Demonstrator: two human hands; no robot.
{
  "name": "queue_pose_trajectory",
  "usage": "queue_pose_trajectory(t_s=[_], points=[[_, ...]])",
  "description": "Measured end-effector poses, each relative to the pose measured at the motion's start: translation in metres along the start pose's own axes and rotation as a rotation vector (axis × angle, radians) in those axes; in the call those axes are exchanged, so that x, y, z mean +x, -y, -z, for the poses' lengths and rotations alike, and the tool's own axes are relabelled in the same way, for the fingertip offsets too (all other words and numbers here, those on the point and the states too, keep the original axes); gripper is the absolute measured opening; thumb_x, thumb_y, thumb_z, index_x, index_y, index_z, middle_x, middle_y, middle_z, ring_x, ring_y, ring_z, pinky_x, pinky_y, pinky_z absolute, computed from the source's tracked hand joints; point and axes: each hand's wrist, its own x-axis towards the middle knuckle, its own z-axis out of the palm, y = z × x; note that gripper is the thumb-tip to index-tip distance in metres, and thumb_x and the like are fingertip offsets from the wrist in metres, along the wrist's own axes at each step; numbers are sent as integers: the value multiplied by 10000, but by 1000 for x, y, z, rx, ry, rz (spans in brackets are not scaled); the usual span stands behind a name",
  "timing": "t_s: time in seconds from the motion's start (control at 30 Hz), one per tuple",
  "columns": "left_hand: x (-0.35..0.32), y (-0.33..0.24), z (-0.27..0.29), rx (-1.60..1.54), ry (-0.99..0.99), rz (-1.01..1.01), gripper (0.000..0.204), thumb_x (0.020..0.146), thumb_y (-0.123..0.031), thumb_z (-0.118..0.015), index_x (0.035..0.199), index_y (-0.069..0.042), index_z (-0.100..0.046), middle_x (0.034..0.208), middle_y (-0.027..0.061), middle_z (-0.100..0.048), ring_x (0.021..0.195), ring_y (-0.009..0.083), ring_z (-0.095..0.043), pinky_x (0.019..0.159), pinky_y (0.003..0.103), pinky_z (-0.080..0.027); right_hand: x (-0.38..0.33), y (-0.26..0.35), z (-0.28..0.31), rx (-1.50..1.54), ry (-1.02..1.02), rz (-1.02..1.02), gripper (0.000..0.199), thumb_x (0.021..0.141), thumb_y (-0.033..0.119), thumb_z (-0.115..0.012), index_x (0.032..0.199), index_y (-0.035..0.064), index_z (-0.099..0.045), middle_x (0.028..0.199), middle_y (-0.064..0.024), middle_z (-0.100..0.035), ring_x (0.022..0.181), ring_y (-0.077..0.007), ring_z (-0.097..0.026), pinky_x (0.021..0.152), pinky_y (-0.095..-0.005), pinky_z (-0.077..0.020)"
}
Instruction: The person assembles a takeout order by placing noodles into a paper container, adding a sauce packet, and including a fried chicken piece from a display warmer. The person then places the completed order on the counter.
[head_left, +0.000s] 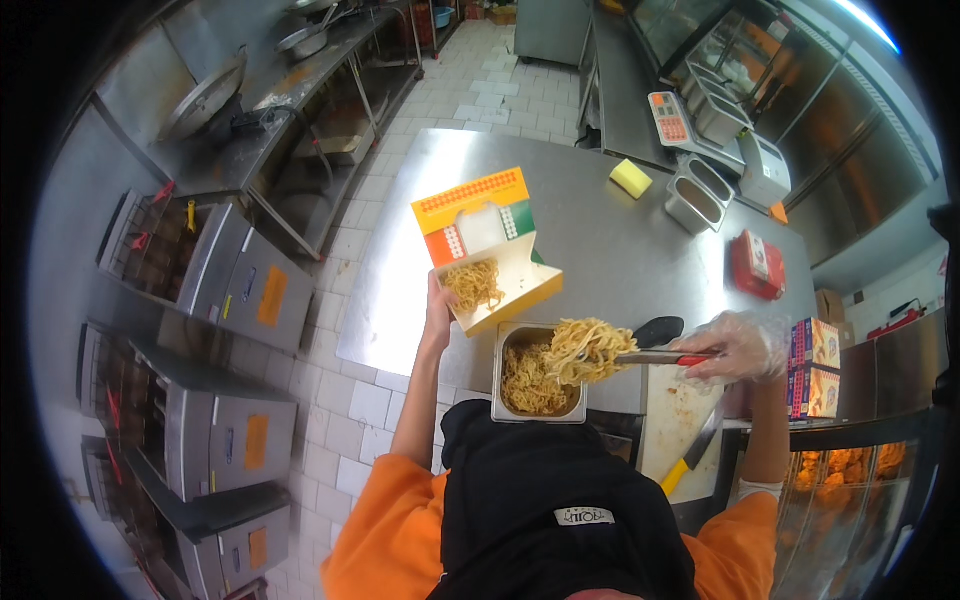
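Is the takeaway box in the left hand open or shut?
Open: the takeaway box has its lid flipped up, with noodles visible inside.

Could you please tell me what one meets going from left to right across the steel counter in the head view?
Left hand → open takeaway box → metal pan of noodles → tongs → gloved right hand → stacked boxes.

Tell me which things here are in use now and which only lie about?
In use: left hand holding open box with noodles inside; right hand, gloved, holding tongs with a clump of noodles; steel pan of noodles.

Lying about: sponge, red container, knife, two empty steel pans, stacked boxes.
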Motion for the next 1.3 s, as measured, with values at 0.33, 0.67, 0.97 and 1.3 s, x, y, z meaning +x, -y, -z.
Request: queue_pose_trajectory(t_s=[0.33, 0.67, 0.97, 1.3], points=[[-19, 8, -19, 64, 91, 66, 514, 684, -77, -426, 1198, -74, -431, 1010, 54, -544, 781, 111, -535, 535, 223, -447, -11, 86, 73, -193, -212, 295, 352, 781, 48, -714, 1115, -37, -641, 674, -83, -653, 548, -66, -567, 474, -206, -430], [-58, -20, -47, -308, 221, 164, 702, 652, -98, -421, 1344, -11, -346, 1284, 161, -454, 1199, 247, -456, 1005, 336, -387, 65, 79, 40, -460, -91, 317, 373, 798, 202, -701, 1131, 46, -641, 835, -92, -687, 654, -152, -638, 596, -302, -526], [-55, -5, -41, -342, 219, 134, 753, 694, -129, -375, 1429, -15, -256, 1399, 189, -382, 1261, 303, -429, 1037, 394, -390, 68, 136, 0, -1198, -161, 46, 278, 723, 252, -689, 984, 154, -683, 799, -82, -662, 767, -242, -645, 693, -392, -502], [-59, -5, -65, -406, 342, 110, 666, 760, -125, -323, 1410, 8, -267, 1352, 197, -431, 1212, 323, -485, 1000, 415, -443, 79, 168, 6, -1380, -64, -130, 96, 682, 140, -640, 736, 81, -693, 718, -68, -647, 658, -230, -648, 514, -364, -474]])
